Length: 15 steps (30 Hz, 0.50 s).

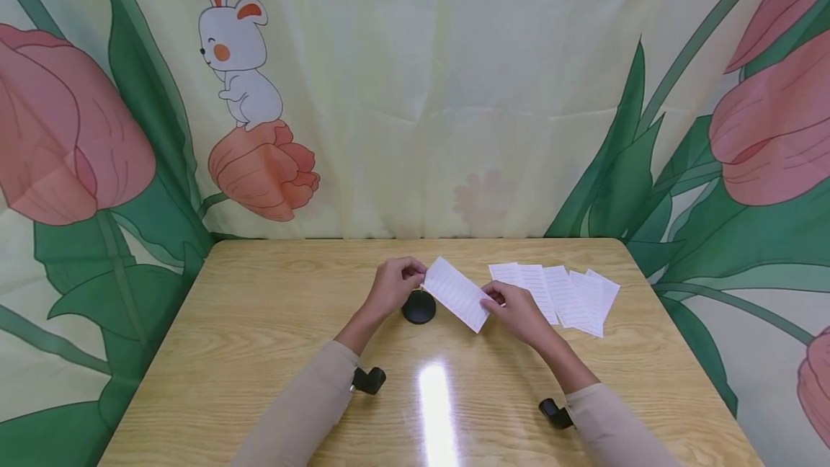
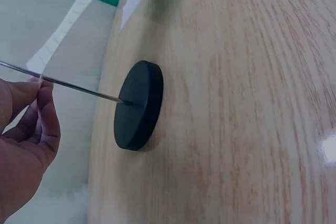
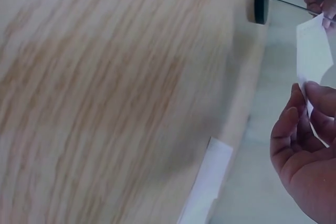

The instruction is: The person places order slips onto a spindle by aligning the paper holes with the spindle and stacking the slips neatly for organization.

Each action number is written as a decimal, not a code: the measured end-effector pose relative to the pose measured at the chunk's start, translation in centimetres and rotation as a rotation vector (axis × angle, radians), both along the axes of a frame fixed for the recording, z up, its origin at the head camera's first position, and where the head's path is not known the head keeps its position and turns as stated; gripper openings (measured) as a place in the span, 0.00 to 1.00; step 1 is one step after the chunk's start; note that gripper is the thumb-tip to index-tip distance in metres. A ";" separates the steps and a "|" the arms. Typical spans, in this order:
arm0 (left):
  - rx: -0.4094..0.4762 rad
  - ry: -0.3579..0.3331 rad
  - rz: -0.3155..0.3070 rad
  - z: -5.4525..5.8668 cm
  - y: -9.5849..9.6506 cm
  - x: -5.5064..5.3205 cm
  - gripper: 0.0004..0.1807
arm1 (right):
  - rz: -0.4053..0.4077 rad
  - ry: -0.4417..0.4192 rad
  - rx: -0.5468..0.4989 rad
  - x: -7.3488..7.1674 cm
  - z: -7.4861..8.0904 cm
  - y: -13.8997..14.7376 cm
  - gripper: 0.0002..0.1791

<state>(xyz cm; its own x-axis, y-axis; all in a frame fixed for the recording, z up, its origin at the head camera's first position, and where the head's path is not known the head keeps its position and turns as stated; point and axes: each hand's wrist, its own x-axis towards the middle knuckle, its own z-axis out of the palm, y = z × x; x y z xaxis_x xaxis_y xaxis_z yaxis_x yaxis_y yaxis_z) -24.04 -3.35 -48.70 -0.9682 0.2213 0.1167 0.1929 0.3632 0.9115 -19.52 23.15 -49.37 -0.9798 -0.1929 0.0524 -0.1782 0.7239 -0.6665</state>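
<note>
Between both hands a printed paper slip (image 1: 456, 295) is held up at a slant above the table. My left hand (image 1: 394, 285) pinches its left corner between thumb and fingertips. At the opposite end, my right hand (image 1: 519, 308) pinches the slip's lower right edge. Below the left hand stands a bill spike with a round black base (image 1: 418, 308). Its thin metal rod (image 2: 79, 87) rises close by the left fingertips and overlaps the slip's corner in the left wrist view. In the right wrist view, thumb and fingers grip the slip (image 3: 314, 51) from both sides.
Several more printed slips (image 1: 563, 295) lie fanned out, overlapping, right of the right hand. The wooden table (image 1: 272, 308) ends at a patterned curtain (image 1: 402, 92) behind. Black wrist cameras (image 1: 369, 380) sit at both forearms. A bright reflection shows on the tabletop.
</note>
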 end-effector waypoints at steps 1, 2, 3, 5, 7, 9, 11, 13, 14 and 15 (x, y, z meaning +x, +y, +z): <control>-0.005 -0.007 0.002 -0.2 0.0 -0.1 0.03 | 0.000 -0.006 0.003 0.0 -0.1 0.0 0.06; -0.010 -0.011 0.002 -0.4 0.0 -0.1 0.03 | 0.000 -0.014 0.004 0.1 -0.3 -0.1 0.06; -0.019 -0.009 0.000 -0.6 0.0 -0.1 0.03 | -0.003 -0.023 0.004 0.1 -0.4 -0.2 0.06; -0.034 -0.008 -0.002 -1.0 -0.1 -0.1 0.03 | -0.004 -0.044 0.003 0.2 -0.7 -0.3 0.07; -0.049 -0.008 0.001 -1.4 -0.2 -0.1 0.03 | -0.004 -0.066 0.009 0.2 -1.0 -0.4 0.07; -0.062 -0.012 0.006 -1.8 -0.2 -0.2 0.03 | -0.002 -0.084 0.020 0.2 -1.3 -0.6 0.08; -0.071 -0.014 0.008 -2.2 -0.3 -0.2 0.03 | -0.004 -0.092 0.034 0.2 -1.6 -0.7 0.08; -0.079 -0.023 0.013 -2.6 -0.3 -0.3 0.03 | -0.011 -0.103 0.043 0.2 -1.8 -0.8 0.08; -0.083 -0.026 0.014 -2.8 -0.3 -0.2 0.03 | -0.013 -0.108 0.047 0.2 -1.9 -0.8 0.08; -0.086 -0.028 0.016 -3.0 -0.3 -0.2 0.03 | -0.013 -0.109 0.052 0.2 -2.0 -0.8 0.08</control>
<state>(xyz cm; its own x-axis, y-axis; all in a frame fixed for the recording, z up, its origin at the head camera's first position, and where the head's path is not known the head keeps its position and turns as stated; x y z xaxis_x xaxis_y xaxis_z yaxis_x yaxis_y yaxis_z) -24.29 -3.65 -51.67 -0.9742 0.2143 0.0710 0.1617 0.4430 0.8818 -19.35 22.34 -51.41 -0.9816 -0.1797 -0.0645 -0.0968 0.7596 -0.6431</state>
